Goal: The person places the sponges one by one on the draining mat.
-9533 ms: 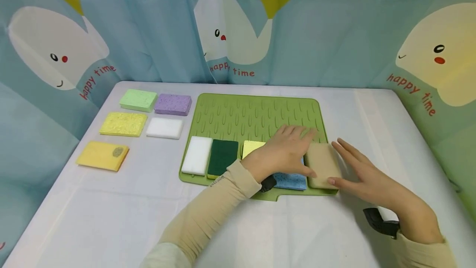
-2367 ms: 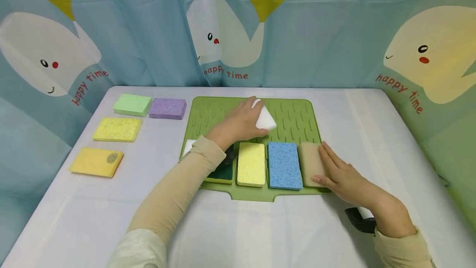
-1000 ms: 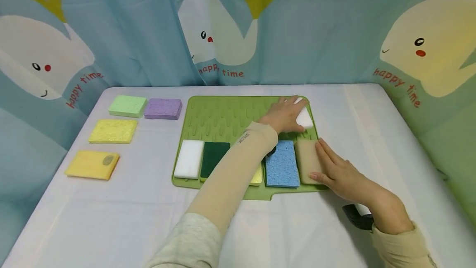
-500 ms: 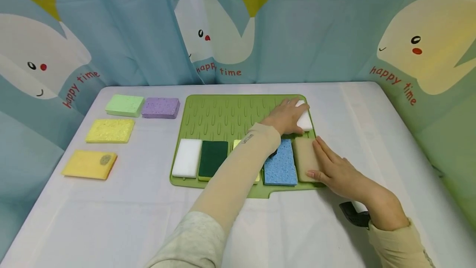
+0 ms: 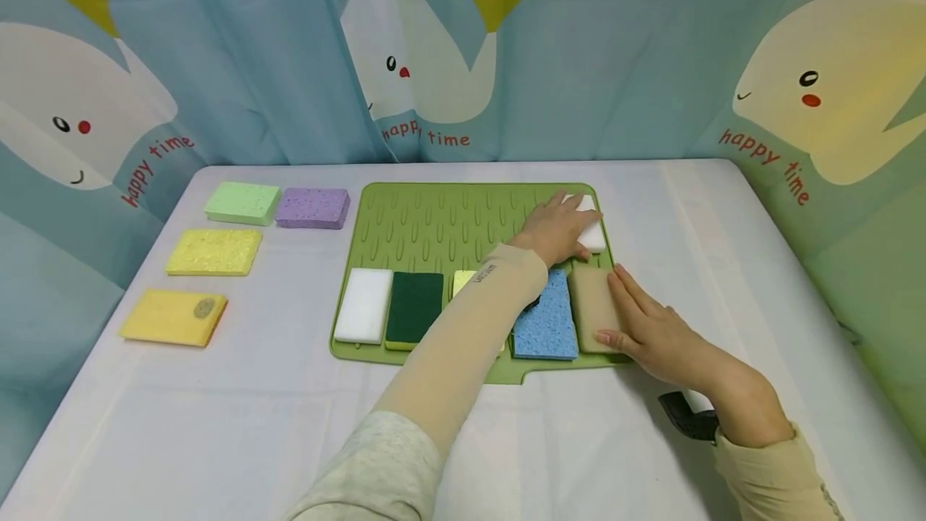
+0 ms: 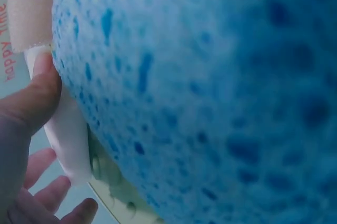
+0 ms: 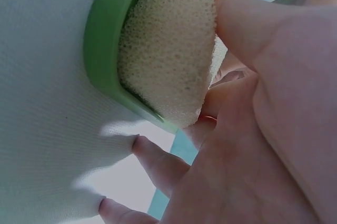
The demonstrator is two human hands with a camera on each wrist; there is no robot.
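In the head view, my left hand point(image 5: 555, 230) reaches over a white sponge point(image 5: 594, 236) lying at the green ridged mat's point(image 5: 427, 219) back right corner. Its fingers spread across the sponge, and in the left wrist view the thumb point(image 6: 39, 92) touches it. My right hand point(image 5: 665, 340) rests along the right side of a beige sponge point(image 5: 595, 308), fingers straight, thumb on its near part. The front row also holds a blue sponge point(image 5: 546, 320), a yellow sponge point(image 5: 463, 280) mostly behind my left forearm, a dark green scouring sponge point(image 5: 415, 308) and another white sponge point(image 5: 364, 305).
Left of the mat lie a light green sponge point(image 5: 242, 203), a purple sponge point(image 5: 313, 208), a textured yellow sponge point(image 5: 214, 252) and a smooth yellow sponge point(image 5: 174, 318) with a grey mark. A blue curtain point(image 5: 615, 63) with whales hangs behind the white table point(image 5: 275, 424).
My left hand has carried the white sponge rightward across the mat to its back right corner, where the sponge now sits straighter. My right hand has stayed at the beige sponge.
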